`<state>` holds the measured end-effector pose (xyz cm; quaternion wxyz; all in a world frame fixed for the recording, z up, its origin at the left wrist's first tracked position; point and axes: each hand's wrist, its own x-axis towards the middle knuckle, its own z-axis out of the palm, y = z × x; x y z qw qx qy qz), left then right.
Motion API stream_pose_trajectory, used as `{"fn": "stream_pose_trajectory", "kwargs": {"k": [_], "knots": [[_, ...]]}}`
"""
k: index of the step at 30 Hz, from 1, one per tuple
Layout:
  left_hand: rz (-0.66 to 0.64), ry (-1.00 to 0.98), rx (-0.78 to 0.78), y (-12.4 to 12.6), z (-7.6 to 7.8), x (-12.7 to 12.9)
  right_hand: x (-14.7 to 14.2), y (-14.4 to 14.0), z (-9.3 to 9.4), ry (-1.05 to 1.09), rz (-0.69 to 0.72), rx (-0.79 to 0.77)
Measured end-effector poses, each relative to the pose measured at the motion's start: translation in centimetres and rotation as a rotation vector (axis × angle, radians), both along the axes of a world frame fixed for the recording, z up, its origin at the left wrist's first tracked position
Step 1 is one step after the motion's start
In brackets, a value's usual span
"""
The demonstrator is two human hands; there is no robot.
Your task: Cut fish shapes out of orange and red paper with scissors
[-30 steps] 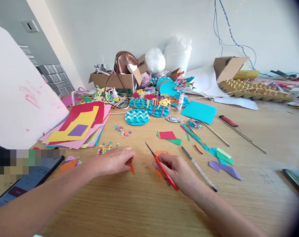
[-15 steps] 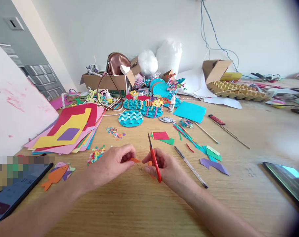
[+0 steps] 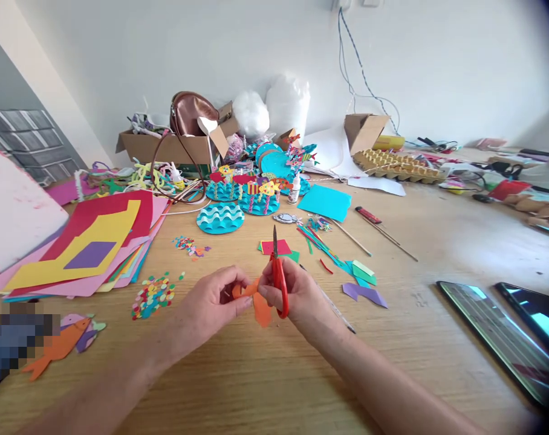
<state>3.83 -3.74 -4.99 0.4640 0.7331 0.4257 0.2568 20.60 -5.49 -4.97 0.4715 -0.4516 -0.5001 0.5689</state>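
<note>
A plain white wall point(image 3: 438, 54) closes the room behind, with thin cables point(image 3: 360, 78) hanging down it, and a grey drawer cabinet point(image 3: 25, 139) stands in the far left corner. Below runs a broad light-wood desk point(image 3: 460, 241), its bare grain showing on the near and right sides. A white board point(image 3: 11, 211) smeared with pink leans at the left edge. Next to it lies a fanned stack of coloured paper sheets point(image 3: 88, 241), red, yellow and pink on top. Against the wall sit a long cardboard box point(image 3: 165, 147) with a brown bag point(image 3: 190, 115) in it, two white bags of stuffing point(image 3: 279, 106), an open carton point(image 3: 365, 130) and a yellow egg tray point(image 3: 396, 166). Two dark tablets point(image 3: 501, 338) lie at the right. Round turquoise wave discs point(image 3: 220, 217) with paper fish cluster mid-desk beside a turquoise sheet point(image 3: 325, 202). An orange paper fish point(image 3: 52, 350) lies near left, a heap of confetti dots point(image 3: 153, 295) just beyond it. At the near centre, the left hand point(image 3: 206, 305) pinches an orange paper scrap point(image 3: 256, 302) between thumb and fingertips, just above the desk. The right hand point(image 3: 302, 299), touching the same scrap, has its grip closed round the red scissors point(image 3: 279, 278), blades together and pointing away.
</note>
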Motion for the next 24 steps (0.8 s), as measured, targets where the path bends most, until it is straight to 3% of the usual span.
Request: {"fn": "stream_pose_trajectory", "kwargs": {"k": [5, 10, 24], "knots": [[-0.021, 0.086, 0.02, -0.2, 0.2, -0.4, 0.1, 0.1, 0.6, -0.126, 0.039, -0.001], [-0.015, 0.089, -0.044, 0.0, -0.8, -0.4, 0.0, -0.1, 0.5, -0.179, 0.054, -0.002], [0.057, -0.097, -0.158, -0.6, -0.2, 0.2, -0.1, -0.1, 0.0, -0.16, 0.038, 0.036]]}}
